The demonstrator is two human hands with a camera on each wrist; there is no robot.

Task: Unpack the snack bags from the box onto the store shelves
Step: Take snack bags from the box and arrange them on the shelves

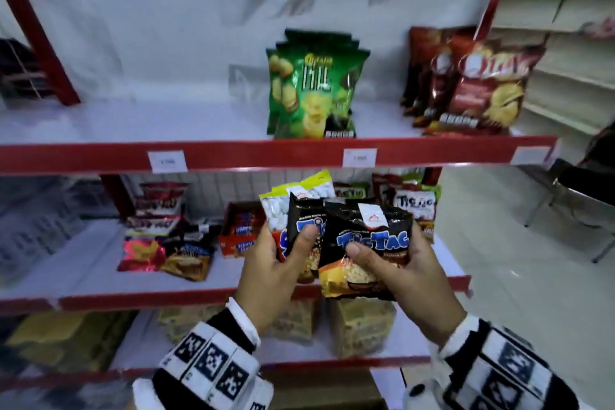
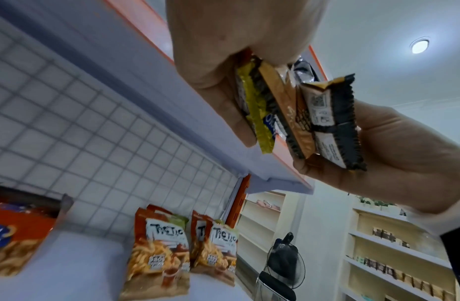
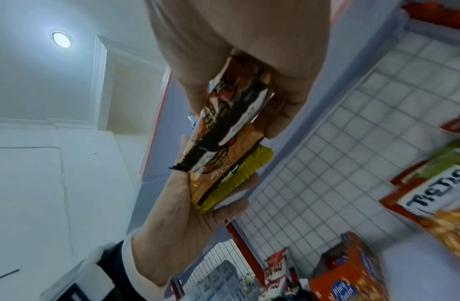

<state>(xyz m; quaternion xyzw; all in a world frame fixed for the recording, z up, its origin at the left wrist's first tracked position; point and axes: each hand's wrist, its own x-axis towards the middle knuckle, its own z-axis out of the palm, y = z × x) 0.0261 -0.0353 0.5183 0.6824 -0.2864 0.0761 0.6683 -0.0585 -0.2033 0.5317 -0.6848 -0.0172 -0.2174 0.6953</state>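
Snack bags (image 1: pixel 301 226) fill the left hand (image 1: pixel 276 273); right hand (image 1: pixel 409 273) fingers clamp a Tic Tac bag (image 1: pixel 366 250).

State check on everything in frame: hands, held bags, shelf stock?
left hand: grips a stack of bags
right hand: grips one black Tic Tac bag
yellow-topped bag: rearmost in the left-hand stack
green chip bags: upright, top shelf
red chip bags: upright, top shelf
top shelf: partly stocked
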